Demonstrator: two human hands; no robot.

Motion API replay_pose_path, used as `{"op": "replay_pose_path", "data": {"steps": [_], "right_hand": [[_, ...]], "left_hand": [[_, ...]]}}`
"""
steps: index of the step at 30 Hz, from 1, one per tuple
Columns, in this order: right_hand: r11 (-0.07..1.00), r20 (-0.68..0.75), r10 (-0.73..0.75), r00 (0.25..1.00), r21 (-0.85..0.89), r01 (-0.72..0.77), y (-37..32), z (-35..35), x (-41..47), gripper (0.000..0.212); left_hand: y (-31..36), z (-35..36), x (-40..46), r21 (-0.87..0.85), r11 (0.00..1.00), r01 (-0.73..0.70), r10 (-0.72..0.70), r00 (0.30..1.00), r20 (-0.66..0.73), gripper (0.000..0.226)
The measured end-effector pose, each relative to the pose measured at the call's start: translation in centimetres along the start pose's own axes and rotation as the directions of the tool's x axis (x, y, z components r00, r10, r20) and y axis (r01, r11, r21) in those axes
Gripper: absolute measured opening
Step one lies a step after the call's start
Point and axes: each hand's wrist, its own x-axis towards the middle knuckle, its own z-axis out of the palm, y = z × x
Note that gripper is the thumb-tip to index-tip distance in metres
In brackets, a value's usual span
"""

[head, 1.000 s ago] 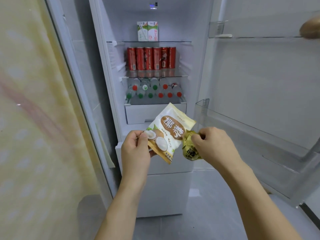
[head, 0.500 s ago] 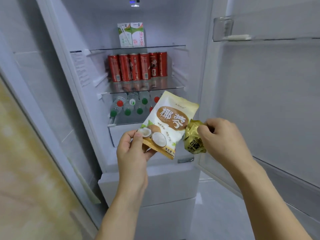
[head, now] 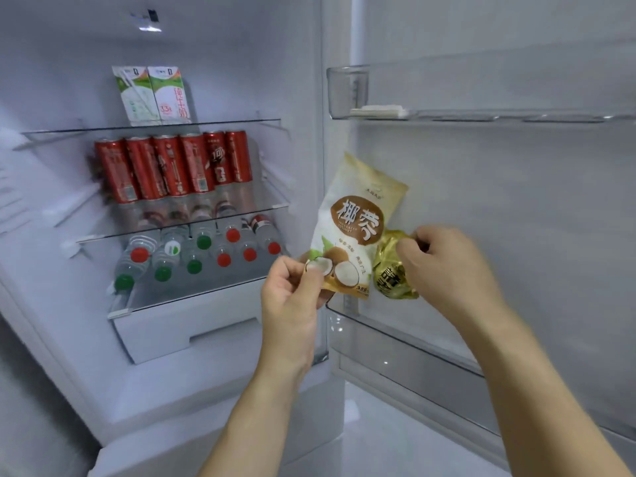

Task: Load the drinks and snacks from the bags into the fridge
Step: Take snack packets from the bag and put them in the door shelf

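My left hand (head: 290,297) pinches the lower left corner of a white and tan coconut snack bag (head: 356,228), held upright in front of the open fridge door. Right beside it, my right hand (head: 444,266) grips a small gold foil snack packet (head: 392,270) by its top. Both packets hang just above the near end of the lower door shelf (head: 406,342). Inside the fridge stand two milk cartons (head: 153,94) on the top glass shelf, a row of red cans (head: 172,165) below them, and several water bottles (head: 203,253) lying on the third shelf.
A clear upper door shelf (head: 347,91) runs along the door, holding only a flat white strip. A white drawer (head: 186,328) sits under the bottles. The fridge's left wall and a grey floor (head: 389,438) frame the view.
Both hands moved right and slightly up with the two packets, from in front of the fridge drawer to over the lower door shelf. The view came closer to the fridge.
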Motion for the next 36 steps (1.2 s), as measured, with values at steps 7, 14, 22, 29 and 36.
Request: {"op": "replay_pose_path", "data": {"steps": [7,14,22,29,36], "right_hand": [[0.999,-0.032,0.022,0.999,0.039,-0.021,2.3,1.2,0.3,0.031],[1.0,-0.058,-0.007,0.998,0.029,0.009,3.1,2.4,1.1,0.033],[0.999,-0.081,-0.032,0.996,-0.029,0.03,3.6,3.3,1.5,0.034],[0.996,-0.134,-0.021,0.991,-0.088,0.01,3.6,3.2,1.6,0.037],[0.974,0.058,0.038,0.998,-0.226,-0.024,4.0,4.2,1.1,0.037]], "left_hand": [[-2.3,2.1,1.6,0.291,0.955,-0.062,0.05,0.998,0.048,0.04],[-2.4,2.7,2.1,0.508,0.846,-0.165,0.087,0.981,0.175,0.019],[-2.9,2.9,3.7,0.719,0.638,-0.275,0.24,0.959,0.153,0.007],[-3.5,3.3,3.4,0.68,0.698,-0.224,0.293,0.956,0.014,0.014],[-4.7,1.0,3.2,0.78,0.618,-0.1,0.08,0.995,0.064,0.013]]}}
